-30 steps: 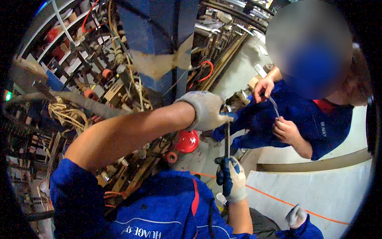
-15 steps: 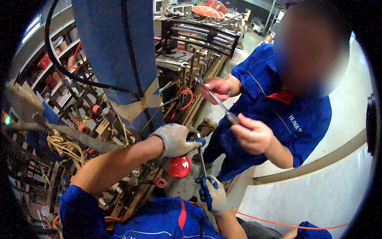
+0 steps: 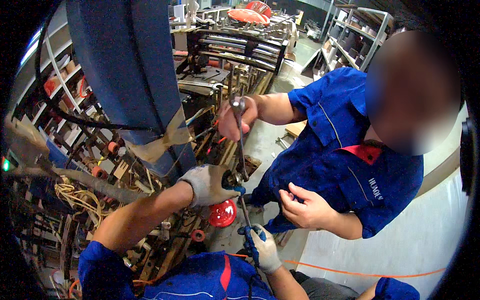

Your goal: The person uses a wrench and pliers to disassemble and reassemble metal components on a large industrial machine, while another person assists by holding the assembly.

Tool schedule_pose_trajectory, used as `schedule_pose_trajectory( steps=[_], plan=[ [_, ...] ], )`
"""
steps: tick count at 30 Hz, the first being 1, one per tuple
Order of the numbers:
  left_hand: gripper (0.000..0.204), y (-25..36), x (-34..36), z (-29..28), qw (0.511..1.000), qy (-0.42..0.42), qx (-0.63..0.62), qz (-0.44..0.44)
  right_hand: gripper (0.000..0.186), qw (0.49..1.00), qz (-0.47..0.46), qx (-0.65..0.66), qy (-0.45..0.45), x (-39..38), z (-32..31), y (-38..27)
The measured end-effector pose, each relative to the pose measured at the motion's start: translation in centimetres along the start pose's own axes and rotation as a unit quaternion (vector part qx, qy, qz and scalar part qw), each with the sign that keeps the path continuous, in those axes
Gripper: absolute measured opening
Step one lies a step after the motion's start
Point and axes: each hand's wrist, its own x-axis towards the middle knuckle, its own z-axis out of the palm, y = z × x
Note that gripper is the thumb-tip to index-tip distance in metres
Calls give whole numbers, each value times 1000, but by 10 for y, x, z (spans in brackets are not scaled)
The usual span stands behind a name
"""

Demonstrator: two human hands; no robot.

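Note:
My left hand [image 3: 210, 185], in a grey-white work glove, is closed around the upper end of a long metal wrench [image 3: 245, 211]. The wrench slants down to my right hand [image 3: 265, 248], gloved in white with blue-coated fingers, which grips its lower end. A co-worker in a blue work shirt [image 3: 345, 130] stands opposite. One of the co-worker's bare hands [image 3: 239, 119] holds a second steel wrench [image 3: 242, 145] upright, its lower end next to my left fingers. The other bare hand [image 3: 307, 207] is open and holds nothing. My fingers partly hide a metal fitting at the meeting point.
A blue machine column [image 3: 117, 65] rises on the left, among rods, cables and a grey hose [image 3: 100, 185]. Below my left hand is a shiny red round object [image 3: 222, 213]. An orange hose [image 3: 360, 272] crosses the lower right. Behind are a machine rail [image 3: 240, 50] and shelving [image 3: 352, 40].
The co-worker has brought the second wrench down to my left hand, turned it upright and let go with one hand. My hands keep their grip on my wrench. The view has shifted slightly.

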Motion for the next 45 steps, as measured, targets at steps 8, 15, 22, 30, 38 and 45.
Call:
schedule_pose_trajectory(
  steps=[8,15,22,30,38,45],
  plan=[
    [63,2,1,-3,998,-61,-1,-32,27,983,-109,-145,1,6,-6,19],
    [84,13,3,-20,992,-90,42,-73,29,994,-70,-80,8,7,-1,11],
    [96,6,3,-20,991,-100,59,-70,32,994,-51,-94,24,6,0,11],
    [70,6,-3,-18,997,-54,53,-28,30,995,-73,-60,14,5,2,17],
    [68,3,-3,-14,997,-55,39,-29,29,998,-47,-30,20,1,10,7],
    [86,-4,2,-12,994,-90,39,-57,29,994,-81,-62,26,5,8,15]
  ],
)
